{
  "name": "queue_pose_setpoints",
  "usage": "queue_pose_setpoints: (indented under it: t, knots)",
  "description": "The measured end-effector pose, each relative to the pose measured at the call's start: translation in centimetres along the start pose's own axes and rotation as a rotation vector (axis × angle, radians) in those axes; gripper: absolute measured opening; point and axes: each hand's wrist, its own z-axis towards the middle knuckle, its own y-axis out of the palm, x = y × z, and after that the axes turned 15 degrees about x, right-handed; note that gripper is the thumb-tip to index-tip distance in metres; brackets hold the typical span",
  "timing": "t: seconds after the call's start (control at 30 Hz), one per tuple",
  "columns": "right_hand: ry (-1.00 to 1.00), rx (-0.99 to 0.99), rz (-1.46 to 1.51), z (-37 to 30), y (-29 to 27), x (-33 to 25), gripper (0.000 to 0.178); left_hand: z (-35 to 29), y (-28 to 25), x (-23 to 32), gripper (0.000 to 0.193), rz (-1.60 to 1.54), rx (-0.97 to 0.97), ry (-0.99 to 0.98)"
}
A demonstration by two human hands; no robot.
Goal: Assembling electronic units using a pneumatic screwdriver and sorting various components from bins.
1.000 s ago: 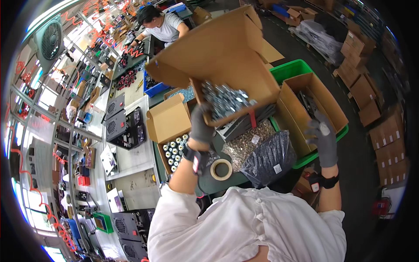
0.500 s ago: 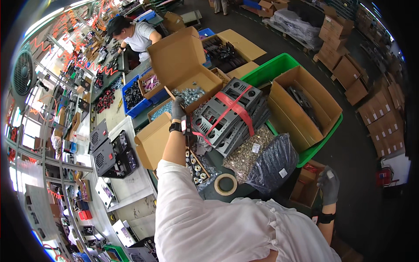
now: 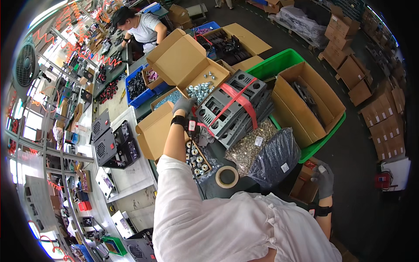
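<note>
We see the open cardboard box [image 3: 194,77] ahead of the left hand [image 3: 185,105] and a little to its right, on the far side of the counter [image 3: 210,188]. Its tray's long axis slants away from us to the upper right, its lid stands open toward the upper left, and a heap of silver metal pieces [image 3: 200,90] lies mostly at the near end. The left hand, gloved in grey, is at that near end and much the nearer of the 2; we cannot tell whether its grip is clamped on the cardboard or only resting there. The right hand [image 3: 324,177] hangs well apart, low at our right beside a small box [image 3: 302,188], its fingers somewhat bent; whether that grip is closed we cannot tell.

Just right of the left hand, a stack of grey metal panels [image 3: 235,111] bound with red tape [image 3: 240,98] stands close against the box and blocks that side. A shallow carton of blue-grey screws [image 3: 168,100] sits just left of the hand. Nearer us lie 1 box of round nuts [image 3: 196,158], a tape roll [image 3: 236,177] and 2 bags, 1 clear [image 3: 253,142] and 1 dark [image 3: 277,155]. The green bin [image 3: 276,63] stands to the right.
</note>
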Motion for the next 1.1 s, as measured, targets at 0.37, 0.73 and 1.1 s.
queue_pose_setpoints:
  t: [0.37, 0.73, 1.1]
  knots:
    - [0.068, -0.014, -0.070, 1.3, -6.3, 4.9, 0.028, -7.4, -3.0, 2.4, 0.059, -0.127, 0.603, 0.239]
    - [0.926, 0.063, -0.834, -2.2, -30.0, 37.3, 0.018, -34.7, 7.5, -6.8, 0.031, -0.286, 0.097, 0.314]
    - [0.972, 0.349, -0.821, -15.0, -32.6, 66.0, 0.037, -36.6, 12.3, -9.8, 0.021, 0.042, -0.383, -0.154]
